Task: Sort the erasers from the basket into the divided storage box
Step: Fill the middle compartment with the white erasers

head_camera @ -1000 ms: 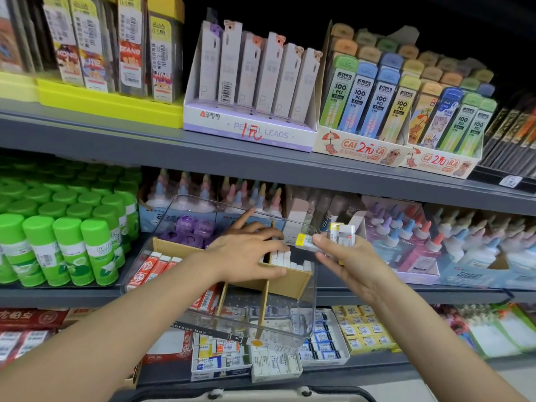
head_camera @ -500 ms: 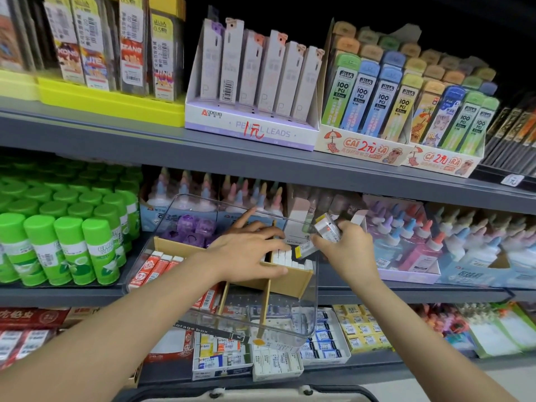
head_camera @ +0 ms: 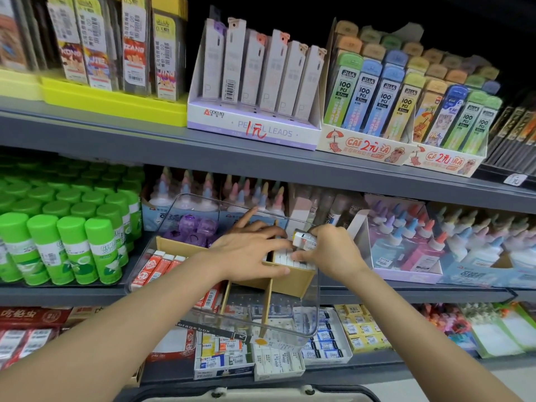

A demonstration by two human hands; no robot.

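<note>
While the left hand [head_camera: 246, 253] lies flat-fingered across the clear storage box [head_camera: 307, 320], probably steadying it, the right hand [head_camera: 333, 250] pinches a white eraser [head_camera: 304, 240]. It hovers over the row of white erasers [head_camera: 290, 259], likely its matching compartment.

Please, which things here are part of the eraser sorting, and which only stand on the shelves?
Part of the job:
storage box
white erasers in it
red erasers in it
eraser in right hand
left hand
basket

Only standing about:
glue sticks
pencil leads
glue bottles
</note>
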